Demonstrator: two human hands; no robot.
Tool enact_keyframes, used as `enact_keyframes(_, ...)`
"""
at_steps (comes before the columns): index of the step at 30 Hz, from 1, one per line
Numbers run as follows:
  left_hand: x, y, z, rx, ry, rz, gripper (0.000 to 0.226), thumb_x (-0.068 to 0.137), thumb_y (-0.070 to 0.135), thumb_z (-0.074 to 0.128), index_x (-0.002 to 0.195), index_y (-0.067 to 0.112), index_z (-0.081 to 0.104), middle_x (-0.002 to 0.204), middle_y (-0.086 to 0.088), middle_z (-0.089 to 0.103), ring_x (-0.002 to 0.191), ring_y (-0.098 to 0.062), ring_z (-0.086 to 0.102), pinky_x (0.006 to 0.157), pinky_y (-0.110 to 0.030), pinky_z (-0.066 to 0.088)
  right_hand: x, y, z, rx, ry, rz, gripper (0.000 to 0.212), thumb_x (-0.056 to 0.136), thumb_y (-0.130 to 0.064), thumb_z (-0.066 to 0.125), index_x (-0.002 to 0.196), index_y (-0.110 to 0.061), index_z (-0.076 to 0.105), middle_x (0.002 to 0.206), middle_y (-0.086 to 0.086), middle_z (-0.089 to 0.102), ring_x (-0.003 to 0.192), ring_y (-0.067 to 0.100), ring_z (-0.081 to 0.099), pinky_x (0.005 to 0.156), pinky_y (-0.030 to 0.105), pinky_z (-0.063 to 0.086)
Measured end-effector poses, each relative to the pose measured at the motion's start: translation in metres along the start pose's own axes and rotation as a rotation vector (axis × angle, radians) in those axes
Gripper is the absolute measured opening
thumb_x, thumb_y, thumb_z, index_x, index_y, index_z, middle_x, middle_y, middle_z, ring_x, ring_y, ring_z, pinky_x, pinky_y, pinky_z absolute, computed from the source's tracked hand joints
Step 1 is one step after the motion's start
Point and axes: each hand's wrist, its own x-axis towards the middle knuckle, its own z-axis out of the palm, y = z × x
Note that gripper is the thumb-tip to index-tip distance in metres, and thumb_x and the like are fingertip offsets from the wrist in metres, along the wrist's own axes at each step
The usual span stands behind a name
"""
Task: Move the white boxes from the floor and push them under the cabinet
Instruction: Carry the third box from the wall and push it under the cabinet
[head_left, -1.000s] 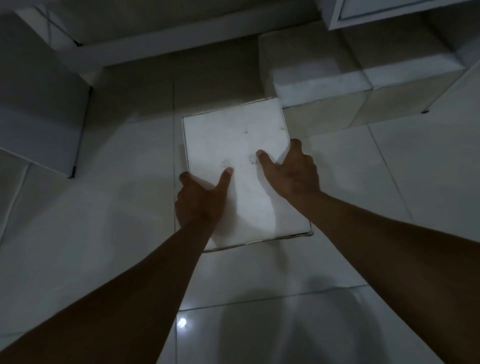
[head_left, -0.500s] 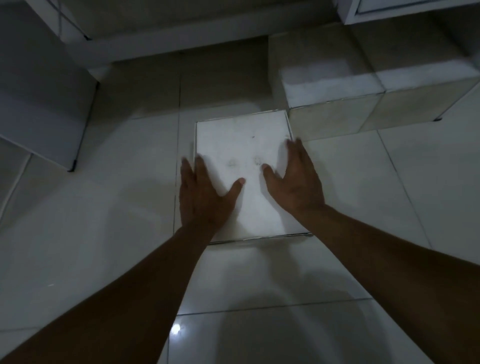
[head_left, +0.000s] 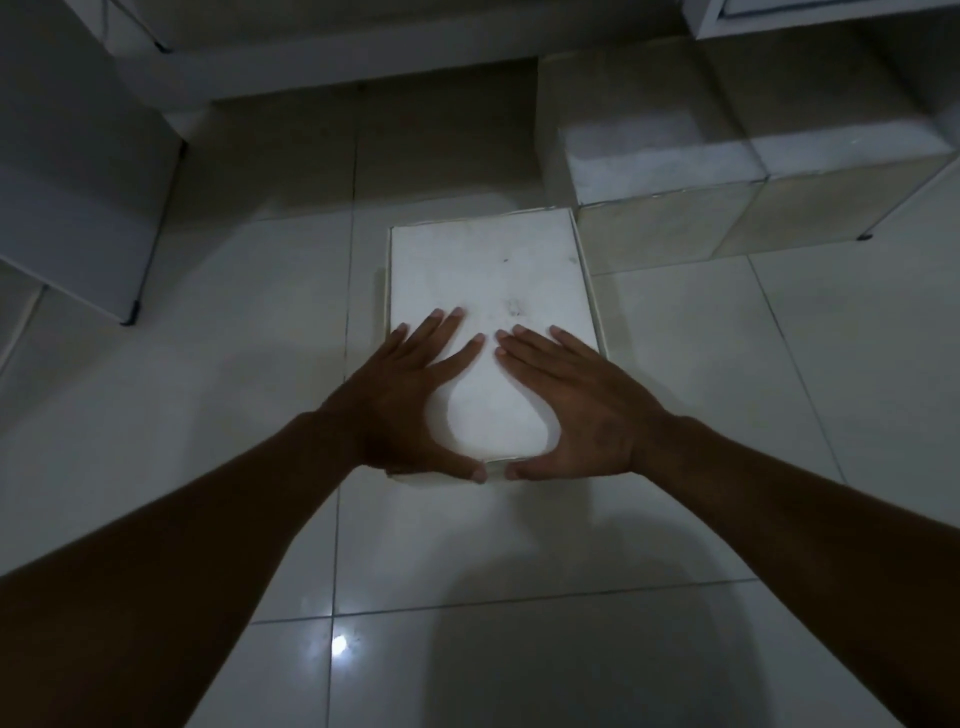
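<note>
A flat white box (head_left: 488, 270) lies on the pale tiled floor in the middle of the view, its long side pointing away from me. My left hand (head_left: 410, 400) rests flat on its near left part, fingers spread, thumb hooked over the near edge. My right hand (head_left: 576, 405) lies flat on the near right part in the same way, thumb at the near edge. Neither hand grips anything. Two more white boxes (head_left: 649, 140) stand side by side at the back right, under the cabinet's white lower edge (head_left: 810, 21).
A grey cabinet or panel (head_left: 78, 182) stands at the left with a dark foot near its corner. A low white plinth (head_left: 337, 57) runs along the back. Shiny floor tiles (head_left: 519, 649) spread in front of me with a light reflection.
Both hands have slid back from the box's sides to its near end and now lie flat on top. The box sits straighter, closer to the boxes at the back right.
</note>
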Motion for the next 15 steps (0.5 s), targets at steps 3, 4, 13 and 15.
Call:
enact_keyframes(3,0.01,-0.002,-0.005,0.005,-0.013,-0.016,0.132,0.056,0.095,0.05,0.153,0.03,-0.01,0.159,0.003,-0.027,0.145,-0.014,-0.026,0.112,-0.033,-0.018,0.006,0.003,-0.003,0.004,0.014,0.011,0.119,0.071,-0.085,0.048,0.154,-0.01,0.011,0.162,0.003,0.001,0.148,0.01,-0.007,0.12,0.032,-0.006)
enact_keyframes(4,0.014,-0.002,-0.007,0.005,-0.025,-0.024,0.13,0.057,0.092,0.052,0.154,0.029,-0.009,0.159,0.003,-0.025,0.145,-0.014,-0.024,0.111,-0.033,-0.017,0.008,0.005,-0.003,-0.001,0.027,0.013,0.116,0.073,-0.084,0.048,0.154,-0.01,0.011,0.162,0.003,0.001,0.148,0.01,-0.007,0.119,0.03,-0.008)
enact_keyframes(13,0.034,0.013,-0.013,-0.012,0.061,-0.07,0.076,0.097,0.051,0.043,0.156,0.023,0.003,0.163,0.004,-0.009,0.149,-0.017,-0.012,0.12,-0.038,0.001,0.025,0.016,-0.005,0.006,0.184,0.122,0.074,0.092,-0.04,0.06,0.149,-0.004,0.029,0.159,0.011,0.022,0.148,0.021,0.015,0.121,0.035,0.008)
enact_keyframes(15,0.039,0.028,-0.008,0.002,0.11,-0.133,0.064,0.103,0.035,0.035,0.156,0.017,0.003,0.163,-0.002,-0.007,0.149,-0.024,-0.01,0.121,-0.044,0.005,0.033,0.018,-0.005,-0.004,0.21,0.167,0.068,0.096,-0.039,0.053,0.15,-0.006,0.028,0.16,0.01,0.021,0.148,0.02,0.014,0.12,0.035,0.008)
